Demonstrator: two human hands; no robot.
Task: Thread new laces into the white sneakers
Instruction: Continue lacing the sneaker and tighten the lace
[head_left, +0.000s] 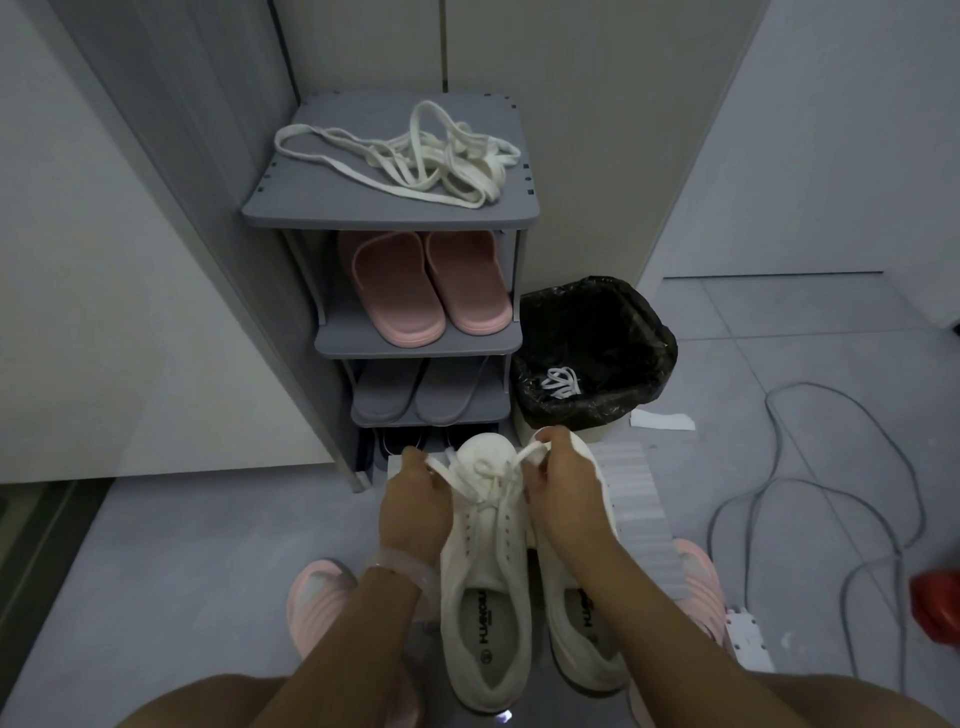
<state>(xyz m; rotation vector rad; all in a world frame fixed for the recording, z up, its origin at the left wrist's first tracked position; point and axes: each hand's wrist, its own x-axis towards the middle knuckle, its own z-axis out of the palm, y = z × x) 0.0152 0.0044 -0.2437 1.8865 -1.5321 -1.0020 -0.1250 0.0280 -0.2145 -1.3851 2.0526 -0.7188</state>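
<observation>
Two white sneakers stand side by side on the floor below me. The left sneaker has a white lace crossing its front eyelets near the toe. My left hand pinches one lace end at the shoe's left side. My right hand pinches the other end, which loops up over its fingers. The right sneaker lies partly hidden under my right forearm, and I see no lace in it. A loose pile of white laces lies on top of the grey shoe rack.
The rack holds pink slippers and grey slippers on lower shelves. A bin lined with a black bag holds a bundled lace. Grey cables trail across the floor at right, beside a white power strip.
</observation>
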